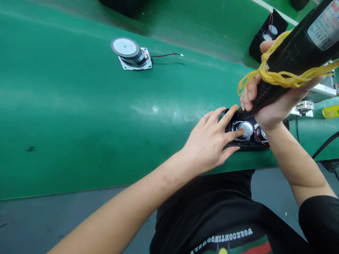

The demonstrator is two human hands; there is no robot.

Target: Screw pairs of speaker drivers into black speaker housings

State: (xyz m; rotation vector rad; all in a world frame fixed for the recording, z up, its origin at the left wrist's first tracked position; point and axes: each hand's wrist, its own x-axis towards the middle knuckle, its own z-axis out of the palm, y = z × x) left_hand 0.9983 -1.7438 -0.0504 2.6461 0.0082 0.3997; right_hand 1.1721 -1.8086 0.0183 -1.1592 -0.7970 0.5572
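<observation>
My right hand (275,102) is wrapped round a black electric screwdriver (288,53), which hangs tilted with yellow rubber bands (280,78) tied about it. Its lower end points down at a black speaker housing (254,144); the very tip is hidden. Inside the housing sit a round silver speaker (247,129) and a second speaker (261,133) with a red wire, partly covered by my right wrist. Fingers spread, my left hand (212,137) rests over the housing's left end, one fingertip on the silver speaker.
A loose speaker (135,58) with a short wire and white plug lies on the green table (92,116). Another black housing (255,44) with a speaker and red wires stands at the back right. Metal equipment (304,106), a yellow object (331,111) and a black cable (325,144) are at the right.
</observation>
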